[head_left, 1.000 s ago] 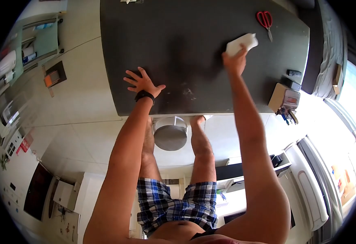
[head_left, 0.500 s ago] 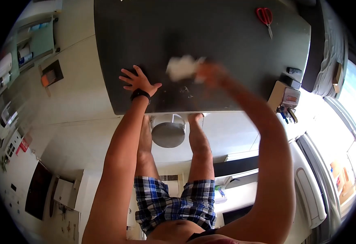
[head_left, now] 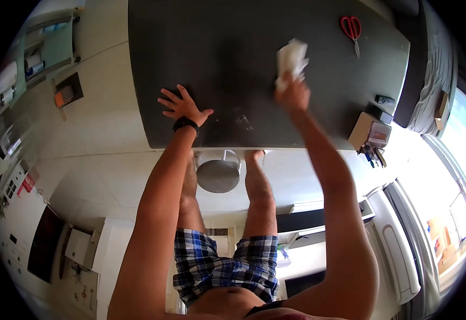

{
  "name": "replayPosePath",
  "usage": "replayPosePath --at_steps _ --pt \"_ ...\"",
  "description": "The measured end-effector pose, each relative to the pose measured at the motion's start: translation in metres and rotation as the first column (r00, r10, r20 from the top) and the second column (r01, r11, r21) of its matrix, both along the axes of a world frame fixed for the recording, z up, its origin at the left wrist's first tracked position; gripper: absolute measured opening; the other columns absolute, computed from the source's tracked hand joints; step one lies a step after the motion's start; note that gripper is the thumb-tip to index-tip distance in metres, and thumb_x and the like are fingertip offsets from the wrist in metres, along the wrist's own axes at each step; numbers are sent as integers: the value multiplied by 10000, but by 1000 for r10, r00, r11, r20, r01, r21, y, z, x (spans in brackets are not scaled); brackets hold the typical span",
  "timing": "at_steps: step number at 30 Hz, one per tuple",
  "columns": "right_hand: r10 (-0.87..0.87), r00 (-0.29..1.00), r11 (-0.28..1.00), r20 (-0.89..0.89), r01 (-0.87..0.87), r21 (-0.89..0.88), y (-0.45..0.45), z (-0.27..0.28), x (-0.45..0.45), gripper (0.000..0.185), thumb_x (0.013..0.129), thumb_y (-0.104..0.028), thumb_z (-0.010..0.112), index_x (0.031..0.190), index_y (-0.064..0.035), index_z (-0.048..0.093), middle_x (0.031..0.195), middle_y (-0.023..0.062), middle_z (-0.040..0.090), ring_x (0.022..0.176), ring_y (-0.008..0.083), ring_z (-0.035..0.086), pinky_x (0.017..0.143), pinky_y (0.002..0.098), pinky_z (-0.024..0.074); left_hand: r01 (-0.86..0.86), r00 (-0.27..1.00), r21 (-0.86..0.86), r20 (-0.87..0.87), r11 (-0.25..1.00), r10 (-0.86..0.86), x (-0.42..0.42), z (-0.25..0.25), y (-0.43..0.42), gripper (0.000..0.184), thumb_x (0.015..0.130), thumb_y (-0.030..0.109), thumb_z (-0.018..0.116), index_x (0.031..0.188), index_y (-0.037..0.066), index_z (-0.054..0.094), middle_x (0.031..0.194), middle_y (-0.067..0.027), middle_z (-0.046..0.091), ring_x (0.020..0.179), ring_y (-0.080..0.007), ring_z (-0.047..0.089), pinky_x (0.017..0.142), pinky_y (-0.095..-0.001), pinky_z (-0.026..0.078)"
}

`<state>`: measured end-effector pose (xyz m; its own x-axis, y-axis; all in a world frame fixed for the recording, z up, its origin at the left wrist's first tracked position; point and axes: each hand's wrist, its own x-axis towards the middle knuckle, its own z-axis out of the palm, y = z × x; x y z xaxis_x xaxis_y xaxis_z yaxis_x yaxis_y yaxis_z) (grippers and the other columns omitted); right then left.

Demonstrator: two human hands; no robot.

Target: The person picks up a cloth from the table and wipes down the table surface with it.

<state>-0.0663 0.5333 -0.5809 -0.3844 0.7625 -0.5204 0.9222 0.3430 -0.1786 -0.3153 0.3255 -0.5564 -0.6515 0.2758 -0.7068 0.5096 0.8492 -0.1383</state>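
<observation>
A white cloth or wipe [head_left: 292, 57], slightly blurred, is in my right hand [head_left: 293, 95] over the right part of the dark table [head_left: 190, 48]. The fingers of my right hand are closed on its lower end. My left hand [head_left: 185, 108] lies flat on the table at the left with its fingers spread and nothing in them; a black band is on its wrist. Pale marks [head_left: 243, 121] show on the table between my hands, close to the near edge.
Red-handled scissors [head_left: 353, 34] lie at the table's upper right. Near the right edge are a small dark remote [head_left: 385, 100], a dark box [head_left: 379, 113] and a holder with tools [head_left: 374, 133]. A round stool [head_left: 218, 176] stands below the near edge, between my legs.
My right hand swept left with the cloth, low across the table, then moved back right and up. My left hand has stayed spread on the table. The view has shifted slightly.
</observation>
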Motion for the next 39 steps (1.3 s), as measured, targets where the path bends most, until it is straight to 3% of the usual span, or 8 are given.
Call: replayPosePath --at_steps 3,7,11,15,19,27,35,39 --pt "470 878 863 -95 -479 -158 -105 8 14 486 849 -354 700 1302 -181 661 1241 195 633 1190 345 648 898 467 594 -8 1000 6 11 1000 8 0 -1 -1 1451 642 556 971 1680 127 52 1677 -377 -141 1534 -638 -46 1173 -763 237" --pt "800 443 347 -405 -892 -289 -103 28 14 277 928 -351 655 1152 -225 759 1314 98 657 1196 312 652 925 427 590 -19 1000 32 3 999 19 1 -6 -4 1448 642 559 971 1682 134 59 1675 -371 -166 1534 -637 -73 1179 -769 202" --pt "828 398 394 -396 -914 -95 27 -34 38 307 1010 -390 545 1226 -244 707 1280 62 644 1202 300 644 977 474 549 -33 999 6 27 999 33 0 1 3 1445 641 545 975 1681 132 61 1673 -372 -171 1535 -636 -68 1176 -773 207" --pt "569 821 819 42 -571 57 147 -3 25 357 1013 -330 591 1359 -251 555 1331 144 571 1213 381 639 945 540 568 -5 1000 -11 10 1000 5 1 0 5 1446 656 534 971 1673 116 33 1672 -384 -137 1534 -641 -16 1166 -762 270" --pt "-298 929 875 -218 357 326 158 19 10 596 920 -338 658 1476 -258 458 1298 232 537 1229 450 612 954 578 548 -5 1000 -29 20 1000 6 -1 4 7 1434 663 533 969 1672 115 40 1675 -377 -137 1537 -636 -19 1169 -761 267" --pt "-337 931 901 -138 362 240 62 17 4 579 918 -472 670 1360 -113 562 1300 232 566 1224 417 610 936 549 549 -10 999 -59 30 998 12 -2 0 7 1446 657 559 964 1676 118 37 1677 -373 -141 1537 -633 -34 1167 -768 259" --pt "147 986 989 -76 -149 -19 -54 37 7 381 896 -253 719 1230 -137 577 1157 164 594 1068 357 670 786 517 605 19 999 -88 41 996 -15 -3 0 4 1443 662 628 935 1682 145 37 1673 -374 -168 1531 -642 -56 1170 -771 234" --pt "744 662 668 -93 -740 77 12 33 18 401 863 -212 710 1255 -169 638 1138 109 654 1054 300 660 830 479 584 13 1000 -76 20 997 -11 -6 1 12 1454 658 602 946 1677 118 29 1672 -382 -146 1536 -636 -23 1157 -761 285"
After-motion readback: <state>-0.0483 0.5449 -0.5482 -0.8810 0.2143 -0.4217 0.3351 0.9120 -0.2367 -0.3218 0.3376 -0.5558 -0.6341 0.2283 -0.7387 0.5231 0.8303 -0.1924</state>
